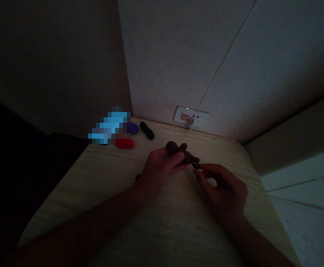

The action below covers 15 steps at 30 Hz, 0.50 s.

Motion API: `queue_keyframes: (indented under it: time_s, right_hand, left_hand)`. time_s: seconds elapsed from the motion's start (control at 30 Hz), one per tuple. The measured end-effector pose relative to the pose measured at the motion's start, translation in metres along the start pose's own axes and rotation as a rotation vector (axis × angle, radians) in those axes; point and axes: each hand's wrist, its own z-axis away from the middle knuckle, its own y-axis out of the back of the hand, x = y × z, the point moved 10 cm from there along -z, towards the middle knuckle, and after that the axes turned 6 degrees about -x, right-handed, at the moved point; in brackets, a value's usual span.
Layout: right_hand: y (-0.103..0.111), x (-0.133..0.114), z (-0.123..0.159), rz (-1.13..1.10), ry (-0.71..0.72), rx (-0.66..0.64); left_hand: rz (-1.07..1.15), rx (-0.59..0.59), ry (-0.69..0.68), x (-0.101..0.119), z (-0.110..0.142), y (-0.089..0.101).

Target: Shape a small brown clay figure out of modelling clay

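My left hand (159, 167) is closed around a dark brown clay figure (188, 157), its thumb lying across the body. Round lumps stick out from the figure at its left end and top. At its right end, the thumb and forefinger of my right hand (225, 187) pinch a small brown clay piece (196, 165), which appears to touch the figure. Both hands are just above the wooden tabletop (175, 226). Part of another dark brown lump (138, 178) shows beside my left wrist, mostly hidden by it.
At the back left lie a red lump (124, 143), a purple lump (132, 128) and a black stick-shaped piece (146, 130). A bright blue pixelated object (110, 126) is beside them. Behind the table, a wall socket (191, 116) holds a plug. The light is dim.
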Motion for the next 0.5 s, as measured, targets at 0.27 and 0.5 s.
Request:
queue_keyframes:
  time_s: [0.27,0.5]
  right_hand:
    - [0.0018,-0.0053,-0.0012,0.073,-0.004,-0.003]
    - [0.0034,-0.0034,-0.0011,0.099,-0.004,-0.010]
  left_hand:
    - [-0.042,-0.014,0.027,-0.0038,-0.0027,-0.0005]
    - [-0.031,-0.030,0.051,-0.0020,-0.0030,-0.0013]
